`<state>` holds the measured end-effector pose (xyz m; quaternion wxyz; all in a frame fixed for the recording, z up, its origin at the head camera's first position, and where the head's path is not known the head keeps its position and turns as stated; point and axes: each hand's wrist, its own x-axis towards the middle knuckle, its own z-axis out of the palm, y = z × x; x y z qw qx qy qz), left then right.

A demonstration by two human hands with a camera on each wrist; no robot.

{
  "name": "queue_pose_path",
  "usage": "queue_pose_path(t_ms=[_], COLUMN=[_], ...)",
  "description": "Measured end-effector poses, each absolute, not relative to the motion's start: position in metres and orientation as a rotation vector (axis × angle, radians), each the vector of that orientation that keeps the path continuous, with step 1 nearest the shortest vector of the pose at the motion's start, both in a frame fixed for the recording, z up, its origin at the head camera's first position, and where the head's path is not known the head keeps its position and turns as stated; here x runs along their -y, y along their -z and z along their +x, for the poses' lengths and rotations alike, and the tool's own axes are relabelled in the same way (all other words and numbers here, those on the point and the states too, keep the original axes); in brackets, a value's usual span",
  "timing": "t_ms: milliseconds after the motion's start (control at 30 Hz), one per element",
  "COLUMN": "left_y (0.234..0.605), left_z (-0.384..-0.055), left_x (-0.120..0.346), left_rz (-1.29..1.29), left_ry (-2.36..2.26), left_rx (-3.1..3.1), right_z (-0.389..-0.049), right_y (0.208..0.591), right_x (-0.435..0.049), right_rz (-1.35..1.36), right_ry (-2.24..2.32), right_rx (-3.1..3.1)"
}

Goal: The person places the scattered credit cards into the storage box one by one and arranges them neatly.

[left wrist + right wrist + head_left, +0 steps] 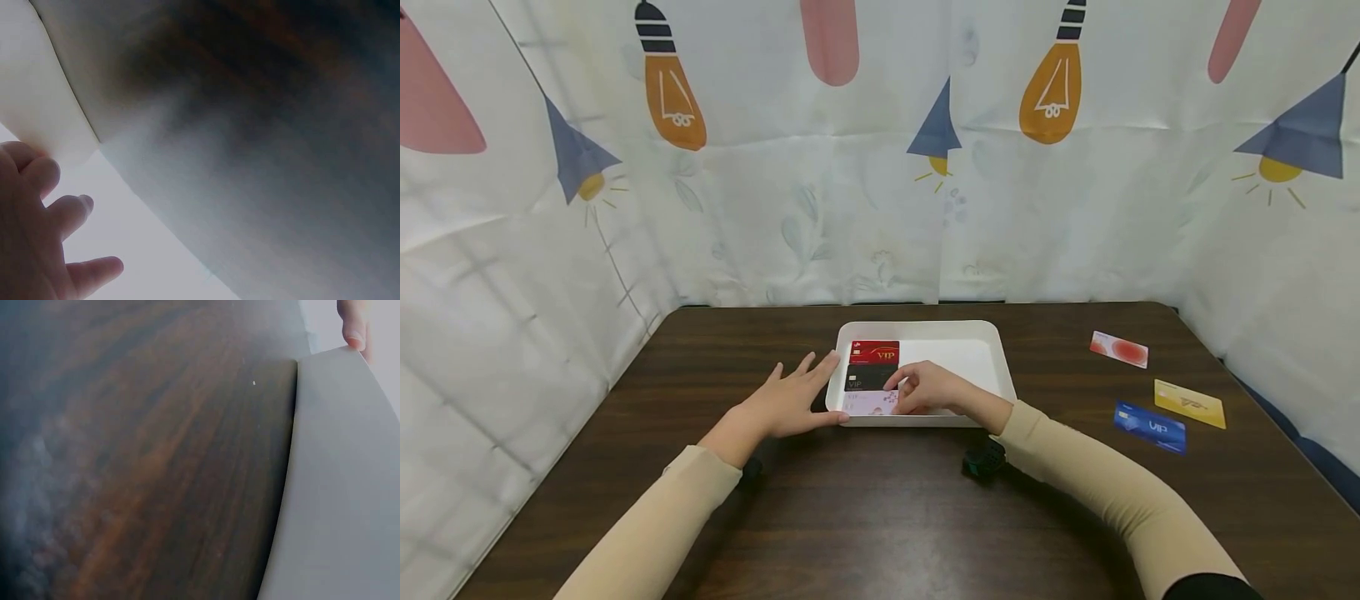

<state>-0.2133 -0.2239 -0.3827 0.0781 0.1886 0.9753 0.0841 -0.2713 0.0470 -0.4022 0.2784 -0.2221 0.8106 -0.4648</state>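
A white tray (pixel 958 354) sits mid-table with three cards in its left column: a red VIP card (pixel 874 352) at the back, a black VIP card (pixel 868 377) in the middle and a pale pink card (pixel 868 403) at the front. My right hand (pixel 917 390) is inside the tray, its curled fingers pinching the pink card's right end. My left hand (pixel 808 387) lies flat with straight fingers against the tray's left rim. The left wrist view shows that hand (pixel 44 219) beside the blurred tray wall (pixel 37 94). The right wrist view shows the tray wall (pixel 344 487) and one fingertip (pixel 354 328).
Three loose cards lie on the dark wooden table (pixel 880 517) to the right: a white-and-red card (pixel 1118 348), a yellow card (pixel 1189 403) and a blue VIP card (pixel 1149 427). A printed curtain (pixel 880 167) closes in the back and both sides.
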Motion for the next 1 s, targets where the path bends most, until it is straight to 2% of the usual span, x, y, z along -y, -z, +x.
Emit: queue_pose_path(t_ms=[567,1000], left_y=[0.384,0.385], left_z=[-0.213,-0.214], left_x=[0.225,0.225], left_rz=[0.573,0.564], left_ry=[-0.242,-0.245], left_rx=[-2.929,-2.923], right_z=[-0.271,-0.269], right_y=[0.404,0.382], right_x=[-0.044,-0.060], right_rz=[-0.691,-0.723], right_ry=[1.162,1.189], right_rx=[-2.268,-2.347])
